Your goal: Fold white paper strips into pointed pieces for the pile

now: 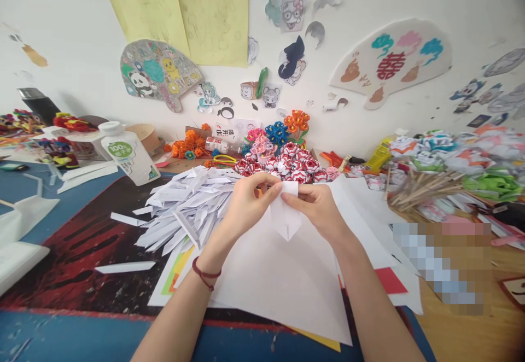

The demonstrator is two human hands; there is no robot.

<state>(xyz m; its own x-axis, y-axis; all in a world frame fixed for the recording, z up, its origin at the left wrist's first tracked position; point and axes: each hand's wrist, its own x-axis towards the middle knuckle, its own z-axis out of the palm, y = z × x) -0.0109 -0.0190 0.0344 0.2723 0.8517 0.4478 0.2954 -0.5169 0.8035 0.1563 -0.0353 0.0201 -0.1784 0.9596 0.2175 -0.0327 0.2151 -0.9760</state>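
Note:
Both my hands hold a small piece of folded white paper (286,214) above the table's middle. My left hand (250,200) pinches its upper left edge with thumb and fingers. My right hand (318,206) grips its right side, fingers curled round the fold. The paper ends in a point facing down. Beneath it lie large white sheets (287,280) over coloured paper. A heap of folded white paper strips (186,209) sits just left of my left hand. A red cord is tied round my left wrist.
A white plastic bottle (125,151) stands at the back left. Red and white paper flowers (287,168) and colourful paper blooms (283,129) line the wall. Paper flowers on wooden sticks (430,181) lie at the right. Loose strips (125,267) dot the dark mat.

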